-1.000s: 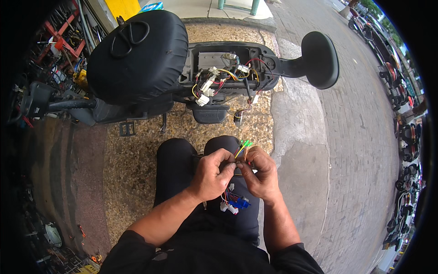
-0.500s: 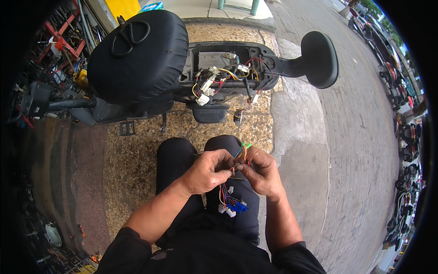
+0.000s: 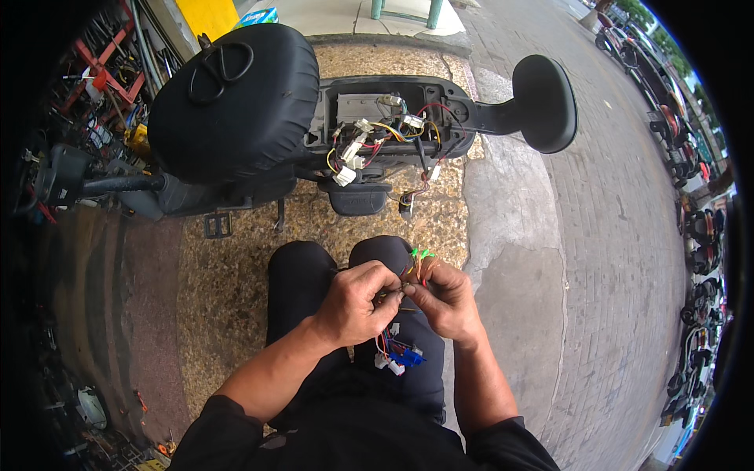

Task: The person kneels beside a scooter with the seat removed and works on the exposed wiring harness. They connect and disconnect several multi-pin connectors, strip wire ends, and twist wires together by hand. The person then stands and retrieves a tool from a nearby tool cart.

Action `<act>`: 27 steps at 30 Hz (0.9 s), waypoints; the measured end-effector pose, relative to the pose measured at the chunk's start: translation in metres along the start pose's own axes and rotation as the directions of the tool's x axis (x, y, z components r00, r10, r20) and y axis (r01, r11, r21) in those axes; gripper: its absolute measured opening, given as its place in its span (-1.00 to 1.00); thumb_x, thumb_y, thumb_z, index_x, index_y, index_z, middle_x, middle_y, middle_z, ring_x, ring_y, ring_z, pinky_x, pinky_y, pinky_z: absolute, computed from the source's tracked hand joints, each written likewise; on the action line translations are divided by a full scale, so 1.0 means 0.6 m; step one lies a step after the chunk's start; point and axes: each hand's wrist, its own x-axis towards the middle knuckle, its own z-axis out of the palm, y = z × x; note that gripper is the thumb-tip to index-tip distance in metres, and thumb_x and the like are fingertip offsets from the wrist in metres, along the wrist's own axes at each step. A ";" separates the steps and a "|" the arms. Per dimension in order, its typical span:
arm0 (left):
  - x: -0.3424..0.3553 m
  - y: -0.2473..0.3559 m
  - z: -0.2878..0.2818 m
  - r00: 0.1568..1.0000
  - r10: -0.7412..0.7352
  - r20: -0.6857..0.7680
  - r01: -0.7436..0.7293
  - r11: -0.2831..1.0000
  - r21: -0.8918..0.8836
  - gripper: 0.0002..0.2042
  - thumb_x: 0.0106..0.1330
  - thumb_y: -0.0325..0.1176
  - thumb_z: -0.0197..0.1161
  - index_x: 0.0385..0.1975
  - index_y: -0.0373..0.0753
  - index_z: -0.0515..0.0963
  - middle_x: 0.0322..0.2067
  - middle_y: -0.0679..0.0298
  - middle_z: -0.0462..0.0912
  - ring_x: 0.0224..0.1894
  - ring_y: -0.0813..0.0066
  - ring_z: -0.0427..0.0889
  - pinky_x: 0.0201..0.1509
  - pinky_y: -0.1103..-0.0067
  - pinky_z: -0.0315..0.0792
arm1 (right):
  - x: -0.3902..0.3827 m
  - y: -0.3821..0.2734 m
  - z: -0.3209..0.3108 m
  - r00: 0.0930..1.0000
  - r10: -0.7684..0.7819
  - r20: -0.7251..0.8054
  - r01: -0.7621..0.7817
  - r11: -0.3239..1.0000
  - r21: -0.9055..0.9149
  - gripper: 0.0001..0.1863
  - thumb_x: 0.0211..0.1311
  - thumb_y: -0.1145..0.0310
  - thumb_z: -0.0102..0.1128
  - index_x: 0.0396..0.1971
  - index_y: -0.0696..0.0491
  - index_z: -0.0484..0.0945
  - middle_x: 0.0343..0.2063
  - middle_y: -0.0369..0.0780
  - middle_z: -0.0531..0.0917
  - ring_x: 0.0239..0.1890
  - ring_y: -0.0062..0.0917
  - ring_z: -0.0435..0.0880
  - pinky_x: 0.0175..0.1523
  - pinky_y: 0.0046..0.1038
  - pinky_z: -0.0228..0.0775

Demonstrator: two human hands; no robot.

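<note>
Above my right thigh, both hands come together over a bundle of thin coloured wires [image 3: 421, 268]. My left hand [image 3: 359, 304] is closed, thumb and fingers pinching the wires. My right hand [image 3: 445, 301] pinches them too, its fingertips meeting the left's. Small green tips top the wires that rise beyond my right fingers. Below my hands the other wire ends hang toward my lap, with a blue connector [image 3: 407, 355] and white connectors [image 3: 385, 362] on them. The exact spot being pinched is hidden by my fingers.
Ahead stands an electric scooter with its black seat [image 3: 236, 102] tipped up. White connectors and loose wires [image 3: 355, 149] spill from its open compartment. A padded backrest [image 3: 544, 104] juts out right. Tools and parts crowd the left; parked scooters [image 3: 703, 302] line the far right.
My left hand has turned and its fingers have curled more tightly at the wires. The green-tipped wires have shifted slightly. The view has moved a little.
</note>
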 end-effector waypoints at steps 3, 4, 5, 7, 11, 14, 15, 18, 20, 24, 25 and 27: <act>-0.001 -0.002 -0.003 0.997 -0.063 0.038 0.066 0.995 -0.079 -0.89 0.09 -0.58 0.31 -0.49 -0.33 0.48 -0.53 0.17 0.56 -0.50 0.35 0.58 -0.43 0.51 0.42 | -0.002 0.001 -0.002 0.999 -0.037 0.012 0.037 0.998 -0.048 -0.89 0.18 0.67 0.22 -0.44 0.14 0.53 -0.39 -0.29 0.60 -0.31 -0.64 0.50 -0.19 -0.54 0.37; -0.001 -0.003 -0.005 0.994 -0.094 0.055 0.100 0.988 -0.121 -0.90 0.11 -0.58 0.31 -0.50 -0.33 0.48 -0.53 0.21 0.56 -0.51 0.43 0.57 -0.44 0.55 0.40 | -0.003 0.001 -0.001 0.998 -0.065 0.008 0.066 0.994 -0.090 -0.90 0.18 0.67 0.22 -0.44 0.15 0.54 -0.39 -0.28 0.60 -0.31 -0.63 0.51 -0.18 -0.54 0.38; -0.001 -0.004 -0.005 0.990 -0.123 0.073 0.134 0.978 -0.162 -0.90 0.13 -0.57 0.30 -0.51 -0.33 0.49 -0.54 0.25 0.57 -0.51 0.51 0.55 -0.44 0.59 0.38 | -0.003 0.002 0.000 0.998 -0.059 0.004 0.059 0.998 -0.038 -0.91 0.15 0.65 0.25 -0.44 0.14 0.55 -0.42 -0.28 0.59 -0.34 -0.61 0.51 -0.21 -0.52 0.37; -0.003 -0.005 -0.006 0.934 -0.317 0.163 0.357 0.847 -0.394 -0.90 0.17 -0.57 0.30 -0.51 -0.31 0.49 -0.54 0.36 0.55 -0.49 0.65 0.49 -0.44 0.66 0.34 | -0.003 0.004 0.004 0.997 -0.076 -0.012 0.076 0.997 0.005 -0.91 0.10 0.62 0.30 -0.45 0.13 0.58 -0.49 -0.28 0.57 -0.40 -0.55 0.51 -0.26 -0.50 0.35; -0.005 -0.005 -0.007 0.837 -0.460 0.296 0.537 0.584 -0.609 -0.91 0.21 -0.57 0.28 -0.48 -0.26 0.53 -0.54 0.45 0.52 -0.52 0.79 0.40 -0.46 0.74 0.26 | -0.006 0.006 0.010 0.994 -0.100 -0.039 0.101 0.995 0.015 -0.91 0.10 0.63 0.29 -0.45 0.13 0.58 -0.49 -0.28 0.56 -0.40 -0.55 0.52 -0.25 -0.50 0.36; -0.003 -0.003 -0.005 0.809 -0.497 0.313 0.566 0.518 -0.641 -0.93 0.20 -0.56 0.27 -0.47 -0.26 0.54 -0.57 0.42 0.52 -0.56 0.77 0.38 -0.50 0.74 0.22 | -0.007 0.008 0.011 0.994 -0.097 -0.050 0.099 0.994 0.037 -0.91 0.13 0.64 0.27 -0.45 0.14 0.57 -0.45 -0.27 0.57 -0.36 -0.56 0.53 -0.22 -0.50 0.37; -0.003 -0.001 -0.004 0.801 -0.508 0.318 0.574 0.498 -0.650 -0.93 0.20 -0.56 0.27 -0.47 -0.25 0.54 -0.57 0.42 0.52 -0.57 0.77 0.37 -0.52 0.74 0.21 | -0.007 0.008 0.010 0.994 -0.102 -0.035 0.103 0.994 0.024 -0.91 0.15 0.65 0.26 -0.45 0.16 0.56 -0.42 -0.26 0.58 -0.33 -0.57 0.54 -0.20 -0.51 0.38; -0.003 0.001 -0.005 0.784 -0.526 0.330 0.592 0.471 -0.654 -0.94 0.22 -0.54 0.25 -0.47 -0.26 0.53 -0.59 0.41 0.50 -0.58 0.76 0.36 -0.52 0.74 0.21 | -0.008 0.010 0.009 0.993 -0.118 -0.026 0.118 0.993 0.005 -0.91 0.17 0.66 0.24 -0.45 0.17 0.54 -0.39 -0.25 0.59 -0.30 -0.58 0.56 -0.19 -0.52 0.40; -0.002 0.001 -0.009 0.768 -0.520 0.373 0.611 0.425 -0.668 -0.95 0.23 -0.53 0.22 -0.46 -0.25 0.52 -0.58 0.40 0.51 -0.59 0.75 0.34 -0.51 0.73 0.21 | -0.009 0.010 0.008 0.992 -0.124 -0.025 0.125 0.992 0.009 -0.90 0.17 0.67 0.24 -0.46 0.17 0.54 -0.40 -0.24 0.59 -0.32 -0.58 0.56 -0.20 -0.52 0.41; 0.001 -0.004 -0.016 0.714 -0.525 0.463 0.658 0.278 -0.700 -0.96 0.25 -0.52 0.18 -0.44 -0.24 0.49 -0.55 0.38 0.51 -0.59 0.74 0.31 -0.51 0.72 0.22 | -0.009 0.009 0.010 0.991 -0.128 -0.024 0.128 0.992 -0.009 -0.89 0.15 0.69 0.25 -0.49 0.18 0.53 -0.41 -0.23 0.59 -0.35 -0.56 0.57 -0.24 -0.52 0.42; 0.002 -0.006 -0.018 0.692 -0.528 0.492 0.674 0.231 -0.701 -0.96 0.25 -0.53 0.18 -0.43 -0.24 0.49 -0.55 0.39 0.50 -0.59 0.73 0.32 -0.50 0.72 0.22 | -0.009 0.009 0.011 0.988 -0.149 -0.029 0.148 0.988 -0.051 -0.88 0.14 0.69 0.25 -0.49 0.18 0.53 -0.42 -0.23 0.59 -0.36 -0.56 0.57 -0.25 -0.52 0.42; 0.004 -0.008 -0.021 0.648 -0.526 0.550 0.701 0.130 -0.702 -0.96 0.25 -0.53 0.18 -0.41 -0.23 0.47 -0.54 0.39 0.49 -0.58 0.73 0.32 -0.50 0.72 0.23 | -0.007 0.008 0.012 0.990 -0.143 -0.014 0.142 0.989 -0.028 -0.87 0.13 0.70 0.25 -0.50 0.17 0.53 -0.42 -0.23 0.59 -0.36 -0.56 0.56 -0.25 -0.52 0.41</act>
